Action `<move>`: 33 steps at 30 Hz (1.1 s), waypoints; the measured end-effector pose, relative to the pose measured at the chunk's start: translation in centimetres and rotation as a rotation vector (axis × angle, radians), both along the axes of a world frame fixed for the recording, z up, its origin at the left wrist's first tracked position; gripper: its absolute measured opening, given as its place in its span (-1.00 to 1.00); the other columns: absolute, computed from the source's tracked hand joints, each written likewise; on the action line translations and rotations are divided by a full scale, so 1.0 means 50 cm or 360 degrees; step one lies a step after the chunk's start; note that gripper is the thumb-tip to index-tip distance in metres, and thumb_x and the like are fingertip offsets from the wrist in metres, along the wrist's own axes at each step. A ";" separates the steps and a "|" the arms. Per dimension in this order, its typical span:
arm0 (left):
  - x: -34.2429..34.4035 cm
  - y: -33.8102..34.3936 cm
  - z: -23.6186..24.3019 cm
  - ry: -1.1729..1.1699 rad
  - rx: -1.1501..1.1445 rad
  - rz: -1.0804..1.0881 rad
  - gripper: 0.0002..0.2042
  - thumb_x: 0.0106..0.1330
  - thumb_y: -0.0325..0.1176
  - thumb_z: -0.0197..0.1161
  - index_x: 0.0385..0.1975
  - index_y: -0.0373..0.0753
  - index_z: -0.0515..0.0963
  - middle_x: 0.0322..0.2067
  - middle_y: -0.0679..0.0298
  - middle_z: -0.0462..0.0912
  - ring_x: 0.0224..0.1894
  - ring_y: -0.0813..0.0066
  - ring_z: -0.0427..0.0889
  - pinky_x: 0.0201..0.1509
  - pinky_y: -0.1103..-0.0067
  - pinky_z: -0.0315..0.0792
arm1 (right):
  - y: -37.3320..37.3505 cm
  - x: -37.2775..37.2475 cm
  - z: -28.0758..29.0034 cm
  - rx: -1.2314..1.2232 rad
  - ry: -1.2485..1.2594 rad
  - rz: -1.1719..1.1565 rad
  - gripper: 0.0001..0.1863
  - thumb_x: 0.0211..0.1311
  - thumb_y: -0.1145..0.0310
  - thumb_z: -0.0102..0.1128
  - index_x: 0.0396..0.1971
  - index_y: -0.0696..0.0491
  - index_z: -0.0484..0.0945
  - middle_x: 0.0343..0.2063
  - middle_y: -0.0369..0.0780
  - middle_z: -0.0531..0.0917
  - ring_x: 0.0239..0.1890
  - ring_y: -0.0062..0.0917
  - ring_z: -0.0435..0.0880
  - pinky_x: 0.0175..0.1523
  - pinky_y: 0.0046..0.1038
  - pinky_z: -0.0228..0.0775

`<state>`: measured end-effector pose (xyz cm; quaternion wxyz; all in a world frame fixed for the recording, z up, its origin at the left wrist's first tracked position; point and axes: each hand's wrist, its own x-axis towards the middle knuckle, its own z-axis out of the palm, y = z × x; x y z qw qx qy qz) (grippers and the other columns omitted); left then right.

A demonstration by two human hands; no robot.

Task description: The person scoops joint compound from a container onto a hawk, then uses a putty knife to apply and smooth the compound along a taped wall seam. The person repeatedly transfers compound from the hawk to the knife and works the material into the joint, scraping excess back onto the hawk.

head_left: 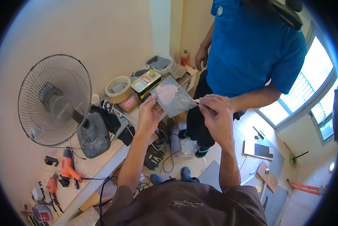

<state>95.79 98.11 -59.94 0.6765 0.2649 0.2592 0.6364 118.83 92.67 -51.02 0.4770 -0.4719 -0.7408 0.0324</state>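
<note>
A brown shirt (188, 205) fills the lower edge, closest to the lens, with both bare forearms rising from it. The left hand (148, 115) grips a grey square plate (172, 98) by its lower left corner, thumb on the face and fingers behind, holding it tilted at chest height. A patch of pale pink putty (165, 92) sits on the upper left part of the plate. The right hand (216, 113) is closed around a thin tool (196, 100), probably a small putty knife, whose pale tip touches the plate's right edge. Just beyond the plate stands another person in a blue shirt (248, 45), one hand hanging by the hip. To the left, a long wooden bench (97, 165) carries a standing fan (56, 100), an orange power drill (68, 167), a wide roll of tape (117, 88) and a yellow-topped rectangular tin (146, 83). Offcuts of board (258, 150) lie on the pale tiled floor (248, 124) at right
</note>
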 end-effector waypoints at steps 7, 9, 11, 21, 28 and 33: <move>-0.013 -0.040 -0.054 -0.0189 -0.0380 -0.0028 -0.67 0.53 -0.31 -0.04 0.15 -0.32 0.46 0.03 0.14 0.62 0.04 0.33 0.63 0.15 0.37 0.51 | 0.014 -0.027 -0.044 0.0022 0.0095 0.0235 -0.75 0.17 0.62 0.29 -0.15 0.11 0.72 -0.29 -0.12 0.75 -0.37 -0.34 0.75 -0.19 -0.48 0.57; -0.007 -0.053 -0.073 -0.0224 -0.0476 -0.0050 -0.67 0.54 -0.29 -0.06 0.14 -0.32 0.46 0.02 0.14 0.62 0.04 0.33 0.63 0.15 0.38 0.51 | 0.032 -0.018 -0.097 0.0102 0.0110 0.0266 -0.63 0.09 0.68 0.31 -0.07 0.09 0.71 -0.28 -0.14 0.74 -0.36 -0.40 0.74 -0.22 -0.52 0.58; 0.000 -0.069 -0.078 -0.0205 -0.0538 -0.0001 -0.68 0.55 -0.27 -0.07 0.11 -0.32 0.46 0.00 0.14 0.62 0.01 0.34 0.64 0.13 0.38 0.52 | 0.044 -0.022 -0.130 0.0181 -0.0018 0.0291 -0.59 0.04 0.70 0.30 -0.06 0.09 0.71 -0.26 -0.16 0.72 -0.34 -0.42 0.74 -0.22 -0.53 0.58; 0.057 -0.090 -0.109 -0.0424 -0.0793 0.0102 -0.72 0.51 -0.33 0.02 0.06 -0.36 0.48 -0.05 0.07 0.64 -0.04 0.27 0.67 0.09 0.35 0.58 | 0.075 -0.011 -0.204 0.0476 -0.0276 0.0517 -0.42 -0.24 0.78 0.27 -0.05 0.17 0.69 -0.23 -0.16 0.65 -0.34 -0.39 0.65 -0.32 -0.46 0.54; 0.054 -0.060 -0.062 -0.0365 -0.0717 0.0047 -0.79 0.53 -0.31 0.04 -0.04 -0.30 0.50 -0.14 0.19 0.65 -0.11 0.38 0.67 0.00 0.41 0.58 | 0.070 0.005 -0.223 0.0542 -0.0255 0.0370 -0.41 -0.36 0.78 0.21 -0.11 0.28 0.69 -0.25 -0.06 0.65 -0.39 -0.31 0.66 -0.32 -0.42 0.53; 0.038 -0.036 -0.062 -0.0274 -0.0767 0.0015 -0.75 0.53 -0.31 0.02 0.01 -0.31 0.50 -0.10 0.15 0.66 -0.09 0.36 0.67 0.02 0.40 0.57 | 0.057 0.001 -0.262 0.0506 -0.0207 0.0245 -0.36 -0.37 0.80 0.19 -0.06 0.25 0.68 -0.26 -0.08 0.64 -0.46 -0.36 0.61 -0.37 -0.45 0.49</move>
